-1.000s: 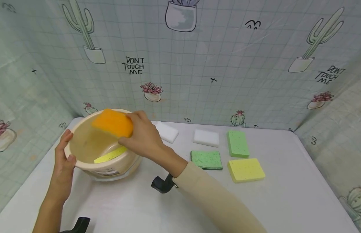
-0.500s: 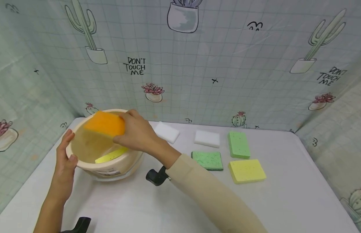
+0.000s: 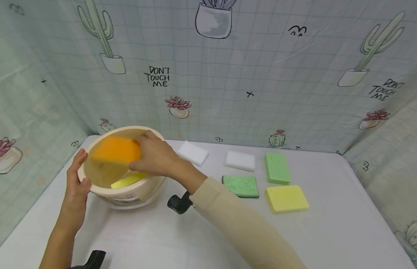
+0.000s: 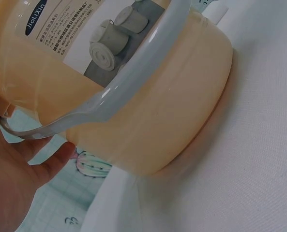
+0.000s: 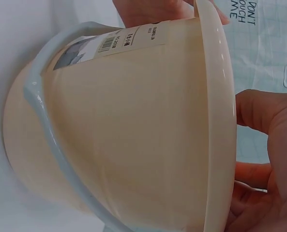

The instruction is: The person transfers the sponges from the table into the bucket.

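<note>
Sponge (image 3: 116,149) of bright orange foam, block-shaped, hung inside the mouth of a round cream plastic bucket (image 3: 146,190), one end pinched between the thumb and fingers of the person's right hand (image 3: 156,155). Below it a slim pale-yellow sponge (image 3: 127,181) lay in the bucket, partly visible over the front rim; whether the two touched could not be told. Of the two hands, the left one (image 3: 75,183) gripped the bucket's left rim, fingers along the outside and thumb at the front.

The bucket stood near the far left corner of the white worktop (image 3: 343,224). Its curved grey plastic handle (image 4: 143,63) hung down against the wall, across a printed paper label (image 4: 109,38) (the left wrist view showed a brand name on a dark oval).

Close to the worktop's far edge, just right of the bucket, lay a flat white rectangular sponge (image 3: 193,152), then a second white rectangular sponge (image 3: 240,160), then a plain light-green block sponge (image 3: 277,168). Nearer the front edge were a mottled green sponge with a dark underside (image 3: 240,186) and, just beside the plain green one, a thick yellow block sponge (image 3: 287,198). A beige sleeve (image 3: 242,228) reached in from the front edge, and behind the far edge rose a pale cactus-print cloth (image 3: 208,82).
</note>
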Available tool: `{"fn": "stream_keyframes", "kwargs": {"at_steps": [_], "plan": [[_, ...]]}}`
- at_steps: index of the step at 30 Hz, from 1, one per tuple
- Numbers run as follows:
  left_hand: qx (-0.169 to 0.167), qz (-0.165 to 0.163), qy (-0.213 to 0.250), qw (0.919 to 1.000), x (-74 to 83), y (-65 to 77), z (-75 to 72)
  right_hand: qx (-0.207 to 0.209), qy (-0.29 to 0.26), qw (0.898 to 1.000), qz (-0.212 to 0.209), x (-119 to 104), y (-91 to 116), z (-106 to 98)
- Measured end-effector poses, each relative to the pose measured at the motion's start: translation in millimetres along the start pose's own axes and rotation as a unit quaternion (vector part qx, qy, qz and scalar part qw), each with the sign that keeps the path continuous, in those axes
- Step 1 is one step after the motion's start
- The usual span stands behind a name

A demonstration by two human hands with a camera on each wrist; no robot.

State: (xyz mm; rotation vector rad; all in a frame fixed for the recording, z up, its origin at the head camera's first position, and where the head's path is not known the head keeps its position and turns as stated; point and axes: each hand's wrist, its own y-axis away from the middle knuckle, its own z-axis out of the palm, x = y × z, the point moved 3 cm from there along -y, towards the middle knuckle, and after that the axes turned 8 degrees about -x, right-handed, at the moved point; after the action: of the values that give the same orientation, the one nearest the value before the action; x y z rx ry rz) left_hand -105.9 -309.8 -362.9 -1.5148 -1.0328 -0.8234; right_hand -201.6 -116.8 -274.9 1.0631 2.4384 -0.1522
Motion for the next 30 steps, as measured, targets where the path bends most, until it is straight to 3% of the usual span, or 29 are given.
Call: {"fn": "stream_keyframes", "kwargs": {"at_steps": [14,21,30], "plan": [[0.001,0.004,-0.013,0.9999,0.2,0.1,0.4,-0.01,0.045,0.999,-0.025,-2.8,1.9,7.5],[-0.002,0.008,0.011,0.9999,-0.4,-0.3,0.6,-0.022,0.039,0.998,-0.04,-2.7,2.0,6.8],[0.001,-0.003,-0.002,1.0,-0.4,0.8,1.0,-0.035,0.026,0.998,-0.047,-2.6,2.0,6.6]]}}
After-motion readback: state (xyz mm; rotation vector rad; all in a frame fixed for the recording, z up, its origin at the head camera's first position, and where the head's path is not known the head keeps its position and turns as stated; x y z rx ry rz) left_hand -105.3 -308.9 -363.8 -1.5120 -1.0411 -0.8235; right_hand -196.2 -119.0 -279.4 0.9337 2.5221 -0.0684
